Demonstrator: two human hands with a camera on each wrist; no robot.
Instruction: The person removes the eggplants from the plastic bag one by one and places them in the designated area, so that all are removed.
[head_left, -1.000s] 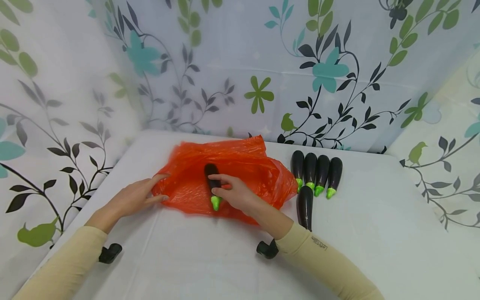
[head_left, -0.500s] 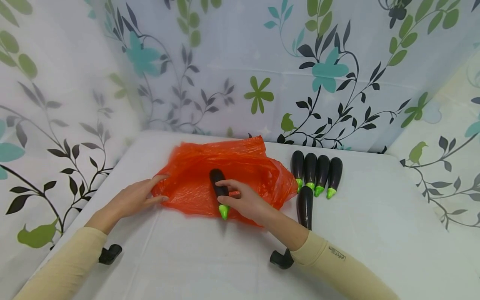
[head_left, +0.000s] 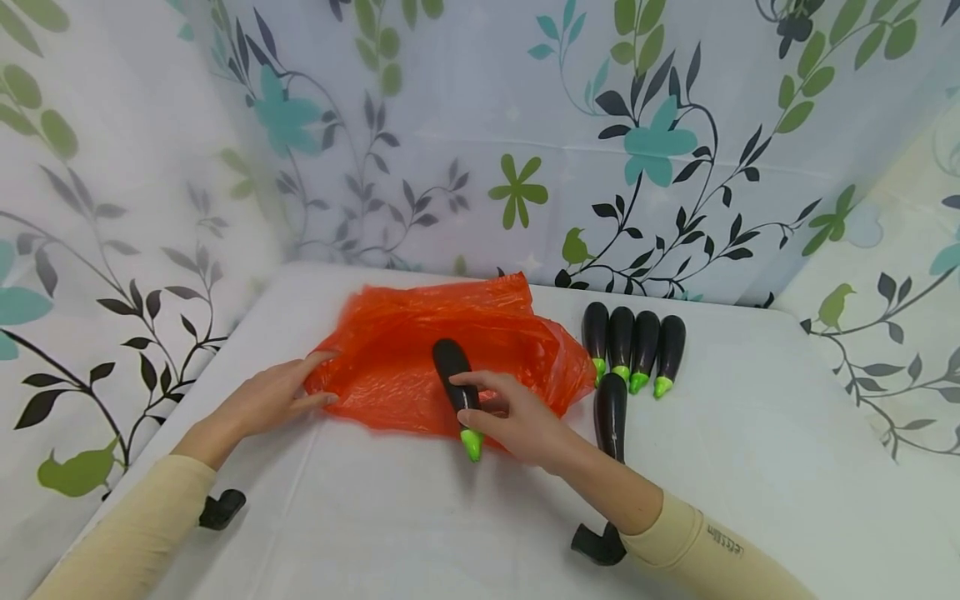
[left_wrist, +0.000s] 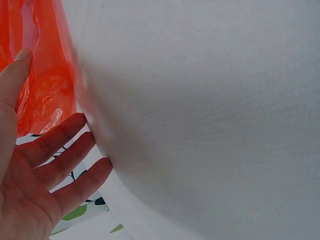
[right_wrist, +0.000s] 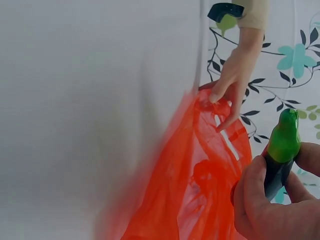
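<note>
My right hand point(head_left: 525, 421) pinches a dark eggplant point(head_left: 450, 362) between thumb and fingers, over the front part of a red plastic bag point(head_left: 375, 383). Its bright green stem end point(right_wrist: 284, 137) points toward me, past the bag's near edge in the head view. At the bag's left side lies my left hand point(head_left: 266, 400), thumb and fingertips at the plastic. The left wrist view shows that hand's fingers point(left_wrist: 67, 160) spread and nearly straight, the thumb against the red film. The bag lies crumpled, its mouth gaping toward me.
Several more eggplants point(head_left: 620, 337) lie side by side right of the bag, green ends toward me. Another eggplant point(head_left: 611, 412) lies just in front of them, partly behind my right forearm. A white cloth point(head_left: 390, 533) covers the table; patterned curtains point(head_left: 450, 125) stand around it.
My right hand has drawn the eggplant toward me and to the right, from deeper over the bag to near its front edge. The left hand and the bag have stayed put.
</note>
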